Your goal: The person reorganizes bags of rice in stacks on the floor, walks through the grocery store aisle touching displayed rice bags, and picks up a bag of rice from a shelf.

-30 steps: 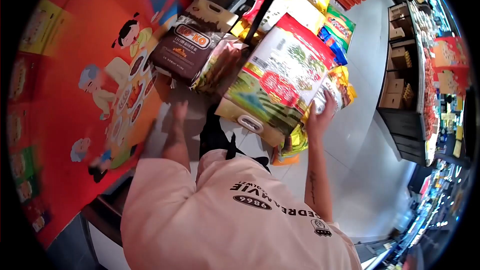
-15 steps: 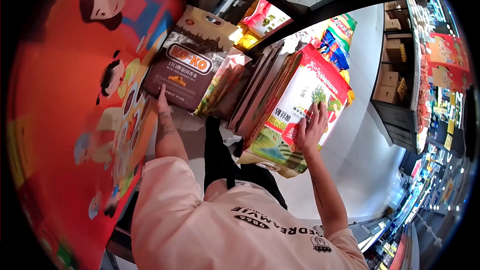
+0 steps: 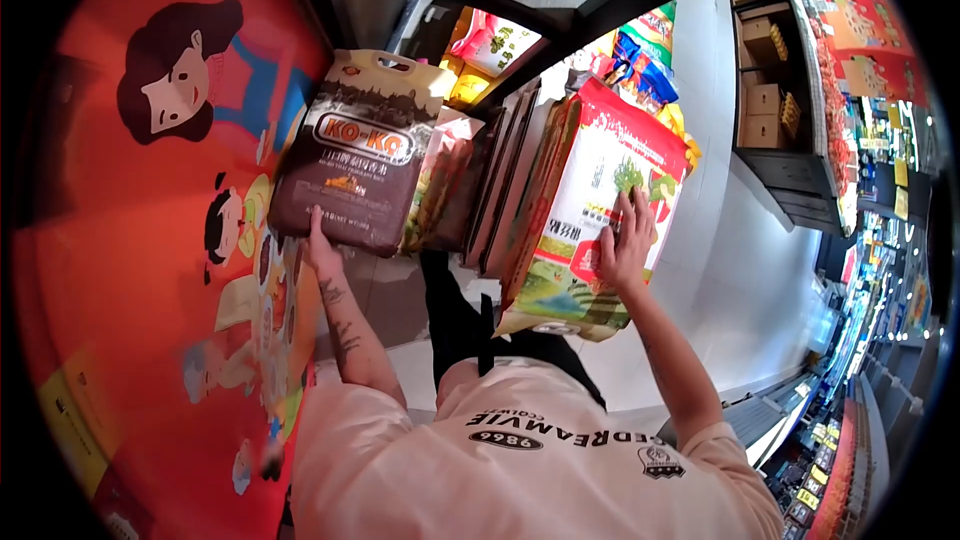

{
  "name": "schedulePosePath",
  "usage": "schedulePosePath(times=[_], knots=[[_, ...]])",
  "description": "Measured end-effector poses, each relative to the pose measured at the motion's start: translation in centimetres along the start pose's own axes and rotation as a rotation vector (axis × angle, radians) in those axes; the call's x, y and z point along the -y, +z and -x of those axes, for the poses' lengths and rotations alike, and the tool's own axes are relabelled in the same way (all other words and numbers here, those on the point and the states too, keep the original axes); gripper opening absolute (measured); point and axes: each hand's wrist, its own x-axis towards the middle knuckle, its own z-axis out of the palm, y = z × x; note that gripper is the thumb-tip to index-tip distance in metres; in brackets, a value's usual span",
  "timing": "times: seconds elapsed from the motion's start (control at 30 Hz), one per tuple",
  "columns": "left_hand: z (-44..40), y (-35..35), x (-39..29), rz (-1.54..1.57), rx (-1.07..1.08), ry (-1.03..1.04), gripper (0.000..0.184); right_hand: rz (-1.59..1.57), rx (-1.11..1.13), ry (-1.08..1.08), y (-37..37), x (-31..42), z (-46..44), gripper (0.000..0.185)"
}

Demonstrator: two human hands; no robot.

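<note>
At the lower edge of the brown KO-KO bag (image 3: 360, 180), my left hand (image 3: 320, 245) has its thumb on the front face, with the other fingers hidden under or behind the bag. My right hand (image 3: 627, 245) lies on the printed face of a red, white and green bag (image 3: 575, 280), its fingers spread. This bag leans at the right end of a row of upright bags (image 3: 495, 190). Between the brown bag and the row stands a bag with a colourful print (image 3: 435, 185).
A black frame (image 3: 570, 30) crosses above the bags. On the left is a red illustrated panel (image 3: 90, 240). Yellow and pink bags (image 3: 490, 45) sit behind the frame, blue and green ones (image 3: 645, 65) beyond the row. Shelves with cartons (image 3: 765, 120) stand at the right.
The red and white bag has gone from tilted outward to leaning against the row. My left hand has moved from empty space to the brown bag's lower edge. The view has shifted.
</note>
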Motion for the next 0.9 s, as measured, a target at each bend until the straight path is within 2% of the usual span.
schedulePosePath(times=[0.07, 0.13, 0.2, 0.27, 0.33, 0.37, 0.43, 0.47, 0.5, 0.53, 0.57, 0.6, 0.63, 0.7, 0.73, 0.8, 0.83, 0.9], knots=[[0.3, 1.5, -1.5, -0.092, -0.147, 0.153, 0.057, -0.009, -0.014, 0.004, -0.1, 0.1, 0.1, 0.054], [2.5, 4.4, -3.1, -0.034, -0.099, 0.379, 0.054, -0.024, -0.023, -0.006, -0.2, 0.1, 0.3, 0.053], [3.7, 5.5, -4.0, -0.195, -0.115, 0.491, 0.059, 0.018, -0.066, -0.041, -0.1, 0.0, 0.5, 0.053], [8.2, 7.4, -5.7, -0.324, -0.083, 0.631, 0.061, -0.157, -0.048, -0.024, 0.3, 2.0, 0.9, 0.052], [11.5, 7.8, -6.9, -0.492, -0.033, 0.766, 0.064, -0.354, 0.03, -0.167, -2.8, 9.5, 1.1, 0.051], [13.3, 7.9, -7.7, -0.582, -0.005, 0.839, 0.065, -0.695, 0.064, -0.219, -1.0, 11.7, 1.6, 0.048], [17.8, 8.5, -9.7, -0.851, 0.016, 0.865, 0.07, -0.964, 0.158, -0.079, 1.5, 16.8, 2.5, 0.049], [19.6, 8.5, -10.4, -0.99, 0.017, 0.88, 0.072, -1.189, 0.412, 0.144, 5.1, 18.2, 3.2, 0.05], [20.3, 7.5, -10.3, -1.078, 0.094, 0.898, 0.076, -1.446, 0.914, 0.582, 4.1, 19.3, 1.9, 0.058], [22.6, 7.4, -10.4, -1.218, 0.126, 1.021, 0.069, -1.567, 1.174, 0.803, 9.9, 19.5, 3.5, 0.073], [25.0, 7.2, -10.4, -1.346, 0.146, 1.157, 0.061, -1.554, 1.293, 0.85, 9.9, 19.6, 4.2, 0.078], [28.2, 7.8, -10.7, -1.422, 0.184, 0.908, 0.049, -1.531, 1.407, 0.88, 10.0, 19.3, 4.4, 0.083], [29.7, 7.2, -10.5, -1.407, 0.303, 1.112, 0.044, -1.547, 1.443, 0.923, 9.8, 19.5, 5.1, 0.089], [32.4, 6.3, -10.1, -1.523, 0.351, 0.829, 0.046, -1.735, 1.572, 0.817, 10.2, 19.7, 8.2, 0.092], [33.2, 5.6, -9.8, -1.562, 0.333, 0.618, 0.049, -1.816, 1.627, 0.792, 8.7, 19.6, 9.8, 0.093], [35.0, 3.3, -8.5, -1.666, 0.278, 0.962, 0.065, -1.968, 1.714, 0.732, 5.8, 18.8, 10.9, 0.095], [35.9, 3.2, -8.4, -1.657, 0.289, 0.951, 0.058, -2.027, 1.757, 0.807, 4.6, 18.5, 10.8, 0.097], [39.1, 3.3, -8.5, -1.796, 0.215, 0.901, 0.057, -2.159, 1.801, 0.757, 1.5, 18.0, 10.7, 0.095]])
